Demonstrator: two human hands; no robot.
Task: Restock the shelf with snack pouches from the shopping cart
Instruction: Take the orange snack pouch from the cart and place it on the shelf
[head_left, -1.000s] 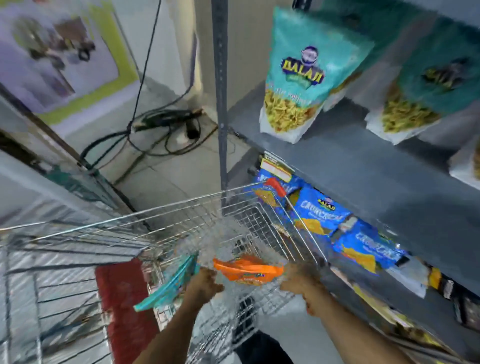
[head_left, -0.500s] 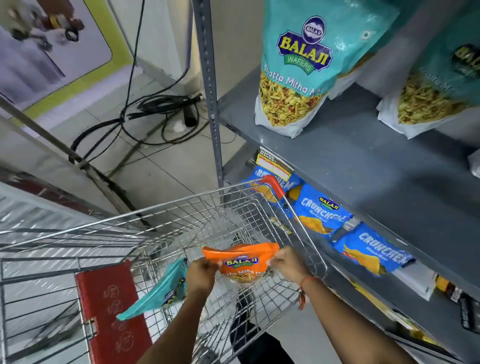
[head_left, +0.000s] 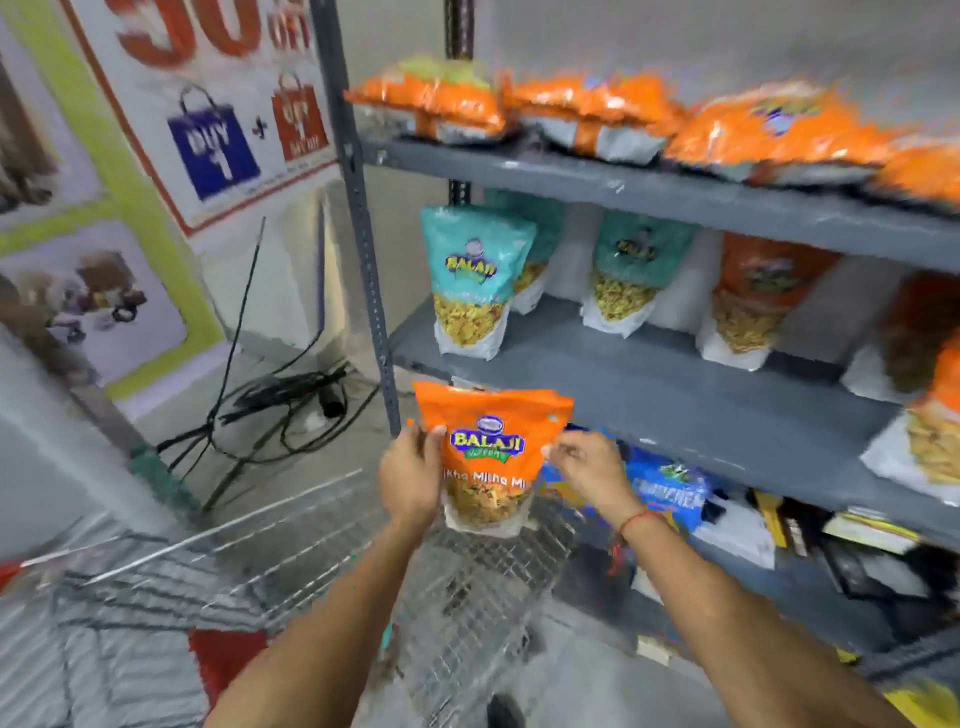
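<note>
I hold an orange snack pouch (head_left: 488, 447) upright in front of me, above the wire shopping cart (head_left: 322, 566). My left hand (head_left: 410, 473) grips its left edge and my right hand (head_left: 584, 465) pinches its right edge. The pouch is just below and in front of the grey middle shelf (head_left: 649, 384). On that shelf stand a teal pouch (head_left: 472, 280), a second teal pouch (head_left: 631, 270) and an orange pouch (head_left: 758, 296). Orange pouches (head_left: 587, 117) lie flat on the top shelf (head_left: 675, 195). Motion blur hides what is inside the cart.
Blue snack packs (head_left: 670, 491) and other goods fill the lower shelf. A grey shelf upright (head_left: 363, 234) stands left of the pouch. Black cables (head_left: 280, 400) lie on the floor by the wall. A sale poster (head_left: 208, 104) hangs on the left.
Both hands have lifted the orange pouch out of the cart and turned it upright, facing me. My view has tilted up from the cart to the shelves. The teal pouch in the cart is out of sight.
</note>
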